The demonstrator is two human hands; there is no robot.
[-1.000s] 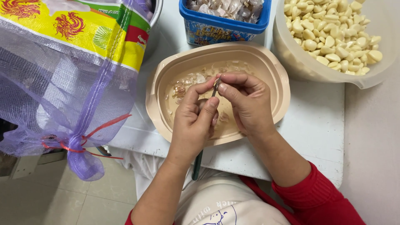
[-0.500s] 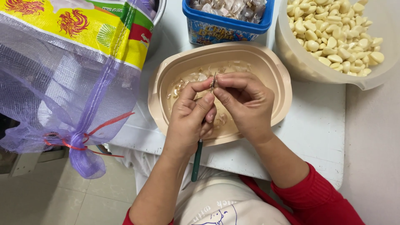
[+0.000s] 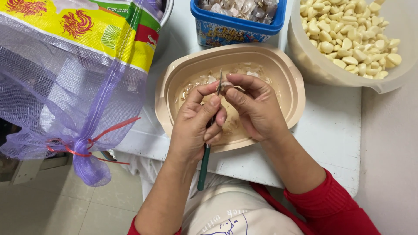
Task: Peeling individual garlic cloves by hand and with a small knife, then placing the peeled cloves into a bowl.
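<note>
left hand (image 3: 196, 126): closed around green-handled knife (image 3: 203, 163), blade tip up at clove | right hand (image 3: 252, 106): fingertips pinching garlic clove (image 3: 226, 86), touching blade | both over beige tray (image 3: 287, 78) of peels

knife (image 3: 208, 135) | blade tip raised above fingers (image 3: 204, 89) | handle dropped lower

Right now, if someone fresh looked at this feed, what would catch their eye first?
Probably the two hands meeting mid-frame over the beige tub: the left hand grips a green-handled knife, its blade at a garlic clove pinched by the right hand. Next, the big purple mesh sack with a bright yellow label filling the left side. At top right, a pale bowl is heaped with peeled cloves.
</note>
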